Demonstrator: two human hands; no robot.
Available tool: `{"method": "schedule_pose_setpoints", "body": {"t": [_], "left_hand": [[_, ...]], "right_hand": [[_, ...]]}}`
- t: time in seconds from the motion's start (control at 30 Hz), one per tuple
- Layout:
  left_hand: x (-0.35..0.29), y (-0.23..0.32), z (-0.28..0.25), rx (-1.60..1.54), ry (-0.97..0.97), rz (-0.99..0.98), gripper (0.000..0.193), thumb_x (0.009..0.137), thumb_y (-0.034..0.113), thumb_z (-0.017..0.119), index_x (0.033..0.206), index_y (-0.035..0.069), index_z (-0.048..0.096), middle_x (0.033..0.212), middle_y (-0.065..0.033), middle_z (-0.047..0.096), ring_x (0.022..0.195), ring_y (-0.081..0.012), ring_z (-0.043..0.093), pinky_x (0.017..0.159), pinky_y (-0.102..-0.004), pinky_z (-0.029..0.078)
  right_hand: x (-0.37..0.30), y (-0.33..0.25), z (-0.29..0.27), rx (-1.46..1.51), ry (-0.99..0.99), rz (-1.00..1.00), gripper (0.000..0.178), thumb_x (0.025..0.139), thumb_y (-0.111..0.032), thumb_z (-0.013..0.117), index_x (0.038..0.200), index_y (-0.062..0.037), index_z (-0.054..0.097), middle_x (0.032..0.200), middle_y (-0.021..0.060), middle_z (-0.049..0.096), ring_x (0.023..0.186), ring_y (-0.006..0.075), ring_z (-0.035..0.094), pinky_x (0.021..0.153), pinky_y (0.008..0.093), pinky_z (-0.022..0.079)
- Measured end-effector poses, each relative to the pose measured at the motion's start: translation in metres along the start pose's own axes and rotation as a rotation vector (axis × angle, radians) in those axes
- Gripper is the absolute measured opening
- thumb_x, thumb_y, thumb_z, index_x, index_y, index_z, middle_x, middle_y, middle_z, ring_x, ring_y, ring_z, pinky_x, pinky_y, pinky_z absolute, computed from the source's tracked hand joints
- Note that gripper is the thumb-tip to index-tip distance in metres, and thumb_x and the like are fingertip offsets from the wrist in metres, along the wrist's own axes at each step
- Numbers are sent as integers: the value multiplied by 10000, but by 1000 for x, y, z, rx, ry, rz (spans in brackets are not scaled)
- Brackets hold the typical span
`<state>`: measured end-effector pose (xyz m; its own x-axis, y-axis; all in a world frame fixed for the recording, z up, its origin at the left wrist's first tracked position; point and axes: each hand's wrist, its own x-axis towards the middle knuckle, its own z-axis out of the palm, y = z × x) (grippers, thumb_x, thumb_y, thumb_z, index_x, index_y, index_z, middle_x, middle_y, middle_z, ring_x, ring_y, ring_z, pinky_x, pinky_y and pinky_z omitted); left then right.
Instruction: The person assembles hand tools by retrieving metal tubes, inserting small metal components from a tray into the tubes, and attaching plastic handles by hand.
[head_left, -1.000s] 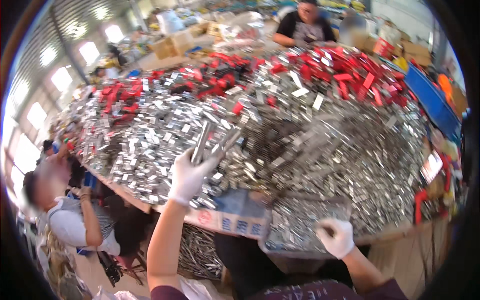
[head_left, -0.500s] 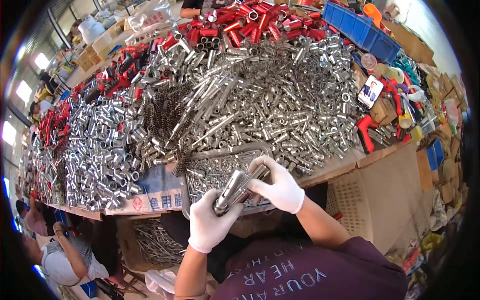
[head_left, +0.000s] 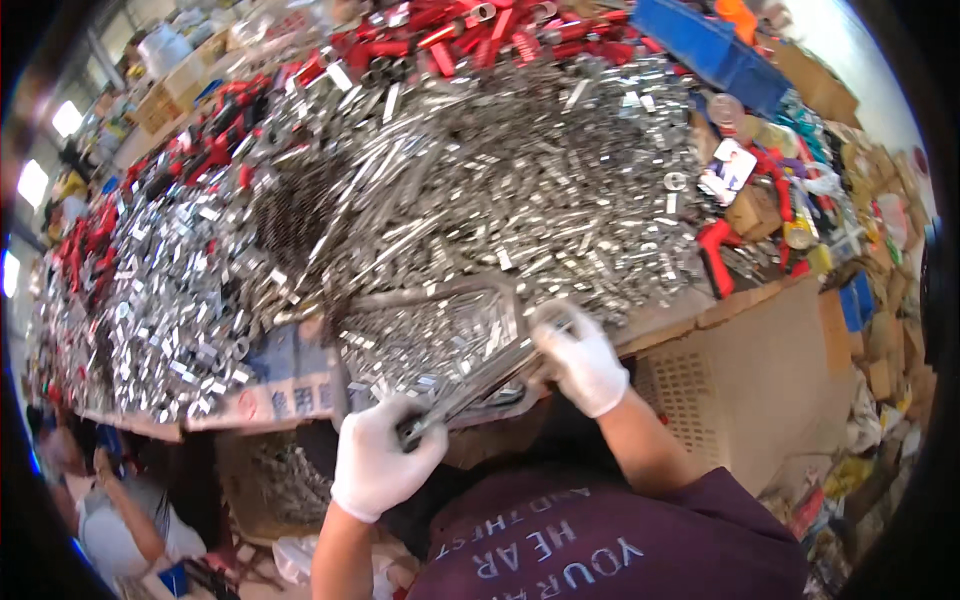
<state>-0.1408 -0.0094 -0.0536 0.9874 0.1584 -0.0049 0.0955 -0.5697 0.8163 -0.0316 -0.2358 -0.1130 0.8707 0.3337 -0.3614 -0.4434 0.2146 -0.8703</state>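
White gloves cover both my hands over the front of a heaped workbench. My left hand (head_left: 385, 458) is closed around the lower-left end of shiny metal cylindrical parts (head_left: 470, 385). Motion smears the metal into a long streak reaching toward my right hand (head_left: 583, 362), so the separate pieces are hard to tell apart. My right hand is closed on a metal tube at the upper-right end, its fingertips blurred. Just beyond the hands lies a grey-rimmed tray (head_left: 425, 293) filled with small metal pieces (head_left: 425, 335).
Metal parts (head_left: 560, 190) cover the bench, with dark springs (head_left: 295, 210) at left of centre and red tubes (head_left: 480, 35) at the back. A blue bin (head_left: 705, 45), a phone (head_left: 733, 168) and a red tool housing (head_left: 715, 258) lie right. Another person (head_left: 130, 520) sits lower left.
My hands have spread apart, the left moving left and down, the right slightly right. The metal parts between them now look stretched by blur. The whole view has shifted a little.
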Motion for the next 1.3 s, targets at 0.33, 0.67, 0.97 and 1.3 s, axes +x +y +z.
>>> {"method": "schedule_pose_setpoints", "body": {"t": [0.33,0.67,0.97,1.3], "left_hand": [[-1,-10,22,-73,-103,-119,256,895,143,561,985,-52,701,699,-190,665,650,-213,666,659,-335,508],[4,-36,17,-239,8,-243,299,892,158,657,1087,-69,641,658,-1,562,539,-51,477,478,-233,369],[19,-69,27,-309,130,-191,297,925,165,623,1123,-57,623,673,41,513,548,-34,432,474,-214,342],[21,-51,23,-139,119,-149,382,862,205,700,1135,-57,654,843,-150,704,788,-156,663,742,-303,509]], "right_hand": [[-18,31,37,-395,-409,-162,234,1046,-297,442,1104,-70,437,814,101,628,558,215,676,484,291,552],[11,2,44,-1206,-134,-533,237,1012,-254,482,1149,-71,543,984,163,609,776,342,684,665,473,553],[26,39,52,-1471,-106,-410,199,887,-177,595,1040,-50,575,999,156,604,897,340,661,723,442,549],[20,13,45,-808,-10,-516,149,792,-54,720,884,-41,604,736,78,656,644,153,669,633,277,536]]}}
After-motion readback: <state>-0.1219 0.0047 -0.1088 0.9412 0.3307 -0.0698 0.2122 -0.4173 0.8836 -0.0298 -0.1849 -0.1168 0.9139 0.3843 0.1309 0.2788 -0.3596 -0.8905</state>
